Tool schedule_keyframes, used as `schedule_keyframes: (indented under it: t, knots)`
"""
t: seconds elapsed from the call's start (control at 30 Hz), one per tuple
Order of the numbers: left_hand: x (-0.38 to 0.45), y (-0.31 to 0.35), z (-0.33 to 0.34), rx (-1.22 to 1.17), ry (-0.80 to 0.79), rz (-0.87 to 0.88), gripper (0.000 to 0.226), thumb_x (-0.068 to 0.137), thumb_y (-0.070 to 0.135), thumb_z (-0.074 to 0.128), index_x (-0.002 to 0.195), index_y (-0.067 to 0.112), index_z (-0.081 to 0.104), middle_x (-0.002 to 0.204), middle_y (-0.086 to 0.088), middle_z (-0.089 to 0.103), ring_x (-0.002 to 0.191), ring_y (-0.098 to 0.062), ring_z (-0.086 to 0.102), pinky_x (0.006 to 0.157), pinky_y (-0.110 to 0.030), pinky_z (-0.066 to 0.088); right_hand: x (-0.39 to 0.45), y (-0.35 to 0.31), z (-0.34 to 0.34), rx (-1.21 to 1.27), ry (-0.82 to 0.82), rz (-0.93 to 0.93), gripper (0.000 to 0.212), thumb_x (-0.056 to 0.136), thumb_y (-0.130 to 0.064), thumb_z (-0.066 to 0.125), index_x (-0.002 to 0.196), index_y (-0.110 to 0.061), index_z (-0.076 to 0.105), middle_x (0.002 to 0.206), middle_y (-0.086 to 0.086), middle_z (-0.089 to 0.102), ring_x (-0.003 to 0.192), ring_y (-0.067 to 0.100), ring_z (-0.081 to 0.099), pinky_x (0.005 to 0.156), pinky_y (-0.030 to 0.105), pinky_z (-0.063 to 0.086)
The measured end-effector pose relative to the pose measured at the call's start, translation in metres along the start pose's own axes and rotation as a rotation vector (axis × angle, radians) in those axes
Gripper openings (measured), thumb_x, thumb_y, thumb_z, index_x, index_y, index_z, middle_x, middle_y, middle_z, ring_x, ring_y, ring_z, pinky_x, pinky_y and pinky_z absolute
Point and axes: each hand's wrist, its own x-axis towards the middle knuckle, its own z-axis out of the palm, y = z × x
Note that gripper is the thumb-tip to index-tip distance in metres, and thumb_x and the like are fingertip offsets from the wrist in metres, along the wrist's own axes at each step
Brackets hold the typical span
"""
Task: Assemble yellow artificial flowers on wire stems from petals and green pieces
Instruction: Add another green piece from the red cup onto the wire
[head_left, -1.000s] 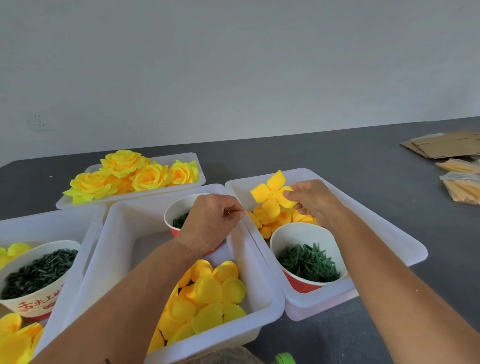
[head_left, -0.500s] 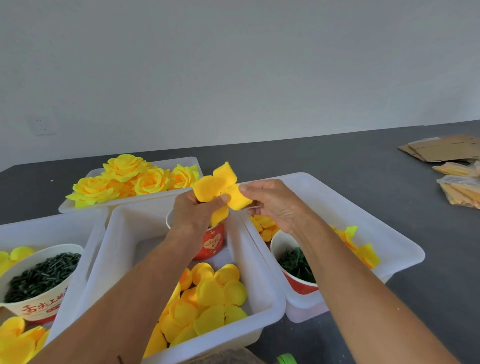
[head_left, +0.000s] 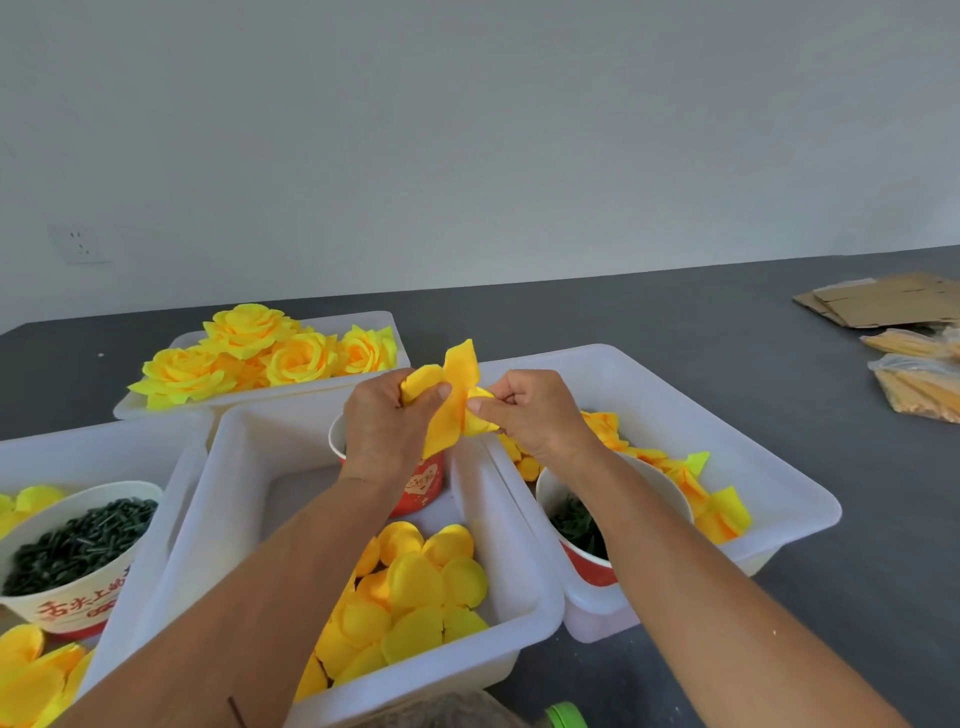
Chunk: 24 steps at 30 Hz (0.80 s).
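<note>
Both hands hold one yellow petal piece (head_left: 456, 397) in the air above the middle white tray (head_left: 249, 499). My left hand (head_left: 387, 423) pinches its left lobe, and my right hand (head_left: 524, 415) pinches its right side. Below the hands a red paper cup (head_left: 423, 480) stands in the middle tray, mostly hidden. Loose round yellow petals (head_left: 415, 587) lie at the tray's near end. A second red cup (head_left: 587, 525) with green pieces sits in the right tray (head_left: 779, 483), beside more yellow petal pieces (head_left: 696, 488). No wire stem is visible.
Finished yellow flowers (head_left: 249, 353) fill a white tray at the back left. A bowl of dark green pieces (head_left: 78, 540) stands in the left tray with more petals (head_left: 31, 670). Cardboard (head_left: 878, 301) and plastic bags (head_left: 919, 384) lie at the far right on the dark table.
My right hand lifted the petal piece out of the right tray and carried it left. My left hand left the red cup and took hold of it; now both hands fold it between them.
</note>
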Motion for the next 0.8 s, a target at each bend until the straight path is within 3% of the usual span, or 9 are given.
schedule_keyframes:
  t: [0.07, 0.13, 0.23, 0.37, 0.47, 0.67, 0.8]
  knots:
    - [0.0, -0.002, -0.002, -0.031, -0.006, -0.023, 0.022, 0.086, 0.025, 0.065, 0.079, 0.004, 0.066, 0.073, -0.016, 0.062, 0.072, -0.036, 0.057, 0.07, -0.049, 0.052, -0.001, 0.001, 0.002, -0.002, -0.099, 0.01, 0.01, 0.079, -0.011, 0.071, 0.087, -0.006, 0.068, 0.082, 0.013, 0.068, 0.076, 0.019, 0.062, 0.077, 0.037, 0.052]
    - [0.001, -0.001, -0.002, -0.059, -0.012, -0.035, 0.022, 0.086, 0.025, 0.066, 0.081, 0.004, 0.067, 0.075, -0.017, 0.064, 0.074, -0.037, 0.059, 0.071, -0.051, 0.053, -0.001, 0.001, 0.004, -0.044, -0.121, -0.014, 0.011, 0.08, -0.009, 0.07, 0.087, -0.002, 0.069, 0.078, 0.016, 0.067, 0.07, 0.017, 0.057, 0.071, 0.036, 0.05]
    - [0.002, -0.002, -0.002, -0.11, -0.007, -0.076, 0.022, 0.085, 0.025, 0.067, 0.088, 0.003, 0.068, 0.084, -0.018, 0.067, 0.082, -0.036, 0.063, 0.076, -0.05, 0.053, -0.001, 0.001, 0.003, -0.025, -0.055, -0.043, 0.01, 0.078, -0.013, 0.073, 0.076, -0.004, 0.068, 0.064, 0.004, 0.058, 0.058, 0.01, 0.049, 0.059, 0.027, 0.043]
    - [0.002, 0.003, -0.003, -0.224, -0.077, -0.106, 0.006, 0.081, 0.021, 0.071, 0.081, 0.016, 0.068, 0.08, -0.008, 0.068, 0.077, -0.024, 0.064, 0.068, -0.036, 0.054, 0.001, 0.001, 0.0, 0.068, 0.028, -0.043, 0.017, 0.075, -0.016, 0.076, 0.065, -0.015, 0.062, 0.067, 0.006, 0.06, 0.064, 0.016, 0.054, 0.062, 0.033, 0.046]
    - [0.001, 0.005, -0.003, -0.258, -0.111, -0.106, 0.01, 0.08, 0.018, 0.072, 0.074, 0.022, 0.065, 0.078, -0.008, 0.067, 0.075, -0.025, 0.064, 0.067, -0.037, 0.053, 0.001, 0.001, -0.002, 0.117, 0.053, -0.047, 0.021, 0.075, -0.018, 0.077, 0.061, -0.017, 0.06, 0.063, 0.002, 0.059, 0.062, 0.015, 0.054, 0.061, 0.033, 0.047]
    - [0.004, 0.001, -0.005, -0.307, -0.033, -0.168, 0.008, 0.081, 0.019, 0.071, 0.087, 0.015, 0.066, 0.089, -0.011, 0.069, 0.087, -0.03, 0.065, 0.077, -0.043, 0.054, 0.001, -0.001, -0.006, 0.298, -0.167, 0.042, 0.005, 0.084, -0.014, 0.069, 0.082, -0.019, 0.069, 0.074, -0.008, 0.071, 0.071, 0.004, 0.065, 0.062, 0.019, 0.051]
    - [0.002, 0.001, -0.003, -0.332, -0.089, -0.169, 0.012, 0.08, 0.02, 0.072, 0.089, 0.014, 0.067, 0.083, -0.003, 0.069, 0.079, -0.02, 0.066, 0.062, -0.028, 0.053, 0.0, 0.0, -0.006, 0.261, -0.086, -0.007, 0.01, 0.077, -0.01, 0.074, 0.071, -0.016, 0.068, 0.058, -0.009, 0.067, 0.057, 0.001, 0.063, 0.053, 0.015, 0.049]
